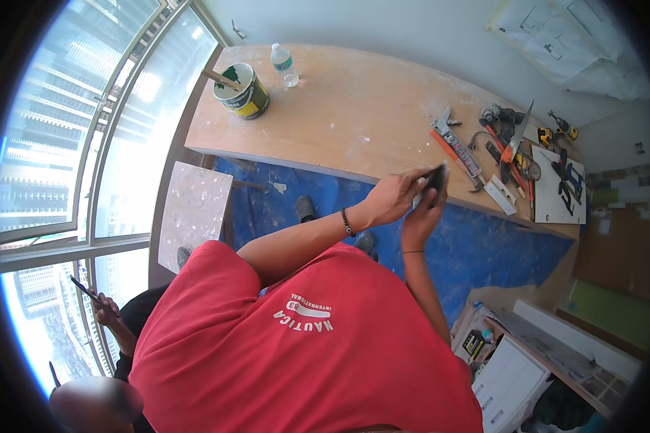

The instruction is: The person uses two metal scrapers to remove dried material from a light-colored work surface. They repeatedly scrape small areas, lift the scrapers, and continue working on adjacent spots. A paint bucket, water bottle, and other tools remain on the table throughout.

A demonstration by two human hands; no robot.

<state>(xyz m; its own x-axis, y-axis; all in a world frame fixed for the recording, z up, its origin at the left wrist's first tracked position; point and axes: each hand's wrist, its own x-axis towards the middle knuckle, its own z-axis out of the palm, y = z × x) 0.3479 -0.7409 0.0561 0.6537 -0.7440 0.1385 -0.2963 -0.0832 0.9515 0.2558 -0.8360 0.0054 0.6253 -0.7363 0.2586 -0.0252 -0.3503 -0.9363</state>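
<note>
A small dark, flat object (435,180) is held up between my two hands, just off the front edge of the workbench. My left hand (393,198), with a beaded bracelet at the wrist, has its fingers closed around the near side of it. From below and to the right, my right hand (420,222) grips the same object, a thin band on its wrist. My fingers cover part of it, so its exact kind cannot be made out. Closest on the bench are a caulking gun (456,148) with a tube in it and a white slotted piece (500,195).
The wooden workbench (339,108) carries a paint bucket (242,92), a water bottle (284,66), a handsaw (520,137) and a drill (562,128). A speckled stool (193,213) stands left. Blue sheeting (267,195) covers the floor. Another person's hand (107,307) holds a phone.
</note>
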